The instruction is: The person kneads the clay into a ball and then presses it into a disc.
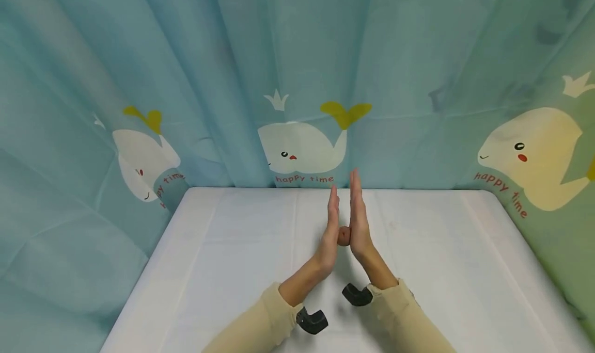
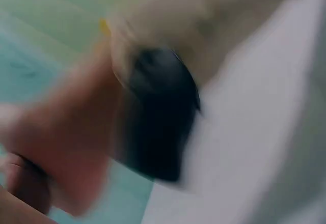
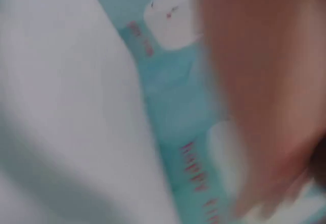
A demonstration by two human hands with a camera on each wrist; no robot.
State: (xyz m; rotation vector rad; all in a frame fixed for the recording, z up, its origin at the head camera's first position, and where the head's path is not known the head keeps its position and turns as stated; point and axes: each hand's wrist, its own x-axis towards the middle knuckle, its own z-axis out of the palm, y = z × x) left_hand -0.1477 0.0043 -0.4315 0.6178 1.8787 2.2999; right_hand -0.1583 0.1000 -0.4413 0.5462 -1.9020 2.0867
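Over the white table, both hands are raised with palms facing and fingers straight, pointing away. A small rounded brown lump (image 1: pixel 344 236), like clay or dough, is pressed between the palms. My left hand (image 1: pixel 330 231) touches its left side. Against its right side lies my right hand (image 1: pixel 359 224), its fingertips reaching farther than the left ones. In the left wrist view the dark brown lump (image 2: pixel 31 188) shows near the lower left corner, partly covered by the blurred hands. Only a dark edge of it appears at the right border of the right wrist view.
A white-covered table (image 1: pixel 232 250) lies under the hands. Blue-green curtain (image 1: pixel 409 84) printed with whales stands along its back and sides. Black curved wrist mounts (image 1: pixel 312 321) stick out from both beige sleeves (image 1: pixel 253 324).
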